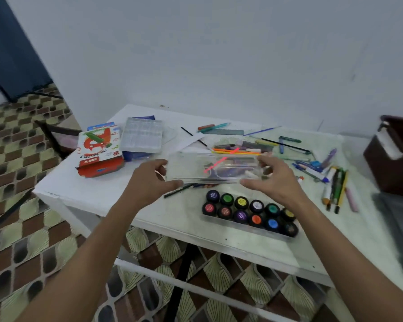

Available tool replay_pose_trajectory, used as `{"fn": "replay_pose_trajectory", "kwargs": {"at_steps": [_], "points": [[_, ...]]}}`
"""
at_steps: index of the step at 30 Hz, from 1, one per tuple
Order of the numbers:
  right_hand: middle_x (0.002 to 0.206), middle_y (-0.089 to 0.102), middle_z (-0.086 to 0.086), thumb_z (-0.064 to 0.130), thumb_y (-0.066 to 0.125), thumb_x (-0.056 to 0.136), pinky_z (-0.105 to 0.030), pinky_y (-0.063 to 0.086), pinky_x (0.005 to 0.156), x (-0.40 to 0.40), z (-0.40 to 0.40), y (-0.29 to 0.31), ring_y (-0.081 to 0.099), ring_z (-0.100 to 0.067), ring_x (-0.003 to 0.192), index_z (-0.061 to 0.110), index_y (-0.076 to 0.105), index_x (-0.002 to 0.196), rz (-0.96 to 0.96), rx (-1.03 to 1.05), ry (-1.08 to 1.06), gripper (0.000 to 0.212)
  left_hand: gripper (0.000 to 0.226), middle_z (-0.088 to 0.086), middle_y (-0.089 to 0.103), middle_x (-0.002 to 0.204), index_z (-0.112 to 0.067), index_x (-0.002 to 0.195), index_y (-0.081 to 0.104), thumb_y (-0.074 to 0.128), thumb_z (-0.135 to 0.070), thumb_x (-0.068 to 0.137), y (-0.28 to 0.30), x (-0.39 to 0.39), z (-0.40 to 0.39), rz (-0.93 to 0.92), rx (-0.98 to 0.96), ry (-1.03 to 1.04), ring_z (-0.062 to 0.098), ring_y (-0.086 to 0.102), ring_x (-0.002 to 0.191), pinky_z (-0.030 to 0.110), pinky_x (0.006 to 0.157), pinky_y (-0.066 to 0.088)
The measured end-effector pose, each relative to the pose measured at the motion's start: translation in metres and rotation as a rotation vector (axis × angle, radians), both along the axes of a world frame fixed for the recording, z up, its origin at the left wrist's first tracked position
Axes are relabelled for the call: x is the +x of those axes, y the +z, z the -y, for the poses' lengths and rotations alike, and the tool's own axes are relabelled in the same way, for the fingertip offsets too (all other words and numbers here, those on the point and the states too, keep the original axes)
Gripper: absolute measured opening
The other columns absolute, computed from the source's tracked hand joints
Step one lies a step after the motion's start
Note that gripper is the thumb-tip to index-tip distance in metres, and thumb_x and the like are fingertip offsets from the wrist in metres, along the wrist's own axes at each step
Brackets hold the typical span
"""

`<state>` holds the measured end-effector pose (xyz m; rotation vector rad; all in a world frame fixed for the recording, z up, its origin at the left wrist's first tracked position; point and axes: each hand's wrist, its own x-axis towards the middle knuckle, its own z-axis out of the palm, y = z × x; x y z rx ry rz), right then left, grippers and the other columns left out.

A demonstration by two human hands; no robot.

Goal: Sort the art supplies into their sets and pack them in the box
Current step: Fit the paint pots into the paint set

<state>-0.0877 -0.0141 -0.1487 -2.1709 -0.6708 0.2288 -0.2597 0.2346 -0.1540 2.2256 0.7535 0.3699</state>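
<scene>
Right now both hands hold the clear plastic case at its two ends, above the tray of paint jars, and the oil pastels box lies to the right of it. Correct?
Not quite. The head view shows the oil pastels box to the left of the clear plastic case, not the right. The rest stands: left hand and right hand hold its ends, above the tray of paint jars.

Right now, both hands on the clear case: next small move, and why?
Probably set the clear case down on the table. The left hand and right hand both grip its ends, so neither is free to gather the loose pens scattered at the right.
</scene>
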Motion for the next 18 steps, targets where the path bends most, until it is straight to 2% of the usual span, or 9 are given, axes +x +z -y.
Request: {"fn": "replay_pose_trajectory", "kwargs": {"at_steps": [5,7,10,13,15,18], "points": [[0.111,0.053,0.001,0.042,0.086,0.062,-0.02,0.038,0.075,-0.026,0.074,-0.015,0.053,-0.015,0.097,0.014,0.053,0.133,-0.019,-0.011,-0.147,0.083,0.069,-0.006,0.062,0.091,-0.021,0.125,0.059,0.087,-0.039,0.064,-0.016,0.011,0.041,-0.003,-0.043,-0.162,0.012,0.062,0.077,0.016,0.068,0.044],[0.109,0.053,0.002,0.042,0.087,0.061,-0.014,0.039,0.067,-0.036,0.093,-0.025,0.053,-0.013,0.093,0.014,0.053,0.133,-0.031,-0.013,-0.198,0.084,0.062,-0.005,0.062,0.089,-0.026,0.118,0.06,0.087,-0.039,0.064,-0.023,0.014,0.051,-0.017,-0.033,-0.23,0.013,0.062,0.076,0.017,0.067,0.044],[0.108,0.054,0.003,0.043,0.087,0.059,-0.008,0.038,0.065,-0.051,0.11,-0.039,0.052,-0.006,0.089,0.014,0.054,0.133,-0.016,0.001,-0.259,0.086,0.052,-0.005,0.062,0.088,-0.038,0.108,0.059,0.087,-0.04,0.064,-0.031,0.016,0.062,-0.027,-0.018,-0.292,0.013,0.06,0.078,0.024,0.068,0.047],[0.107,0.054,0.003,0.041,0.089,0.059,-0.006,0.037,0.067,-0.059,0.116,-0.047,0.051,-0.003,0.088,0.014,0.054,0.132,-0.018,0.011,-0.289,0.086,0.059,-0.007,0.06,0.09,-0.03,0.116,0.063,0.085,-0.044,0.064,-0.037,0.016,0.068,-0.032,0.02,-0.296,0.009,0.056,0.082,0.02,0.067,0.044],[0.107,0.054,0.003,0.04,0.089,0.058,-0.007,0.037,0.069,-0.061,0.116,-0.049,0.05,-0.005,0.089,0.014,0.055,0.132,-0.021,0.013,-0.292,0.086,0.065,-0.006,0.056,0.1,-0.026,0.123,0.061,0.086,-0.04,0.064,-0.039,0.015,0.071,-0.035,0.039,-0.269,0.007,0.053,0.086,0.018,0.068,0.039],[0.108,0.054,0.003,0.039,0.09,0.058,-0.008,0.037,0.07,-0.062,0.115,-0.052,0.051,-0.012,0.095,0.015,0.054,0.133,-0.039,0.013,-0.287,0.086,0.07,-0.003,0.049,0.112,-0.025,0.126,0.06,0.088,-0.036,0.063,-0.04,0.013,0.073,-0.053,0.028,-0.246,0.011,0.05,0.096,0.022,0.078,0.037]]}}
